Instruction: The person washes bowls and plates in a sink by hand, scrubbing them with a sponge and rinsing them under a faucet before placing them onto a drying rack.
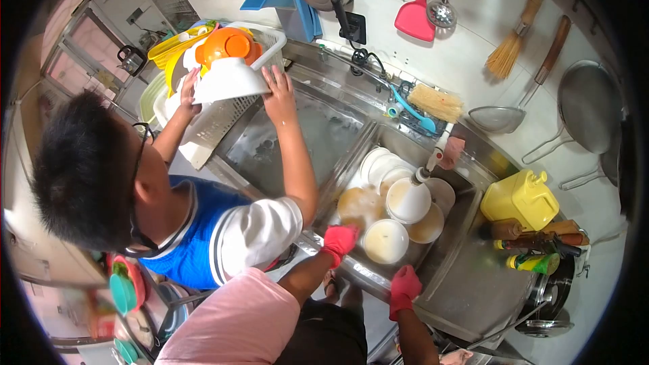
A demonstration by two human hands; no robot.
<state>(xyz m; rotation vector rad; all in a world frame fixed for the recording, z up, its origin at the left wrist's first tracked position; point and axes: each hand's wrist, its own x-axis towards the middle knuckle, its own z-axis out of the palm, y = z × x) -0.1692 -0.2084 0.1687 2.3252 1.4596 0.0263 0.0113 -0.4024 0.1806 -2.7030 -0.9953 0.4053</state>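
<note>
My only view looks from my head, forward and steeply down, past my pink shirt (226,321) to my left hand (340,240) and right hand (405,286). The sink (365,273) is close below; the wall (473,17) rises beyond it. The lens bends everything wide inside a dark round edge.

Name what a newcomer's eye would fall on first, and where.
Probably the bowls crowding the sink, the left hand and right hand at its near edge in pink gloves. Then the other person at left, holding a white bowl, and the yellow jug right of the sink.
</note>
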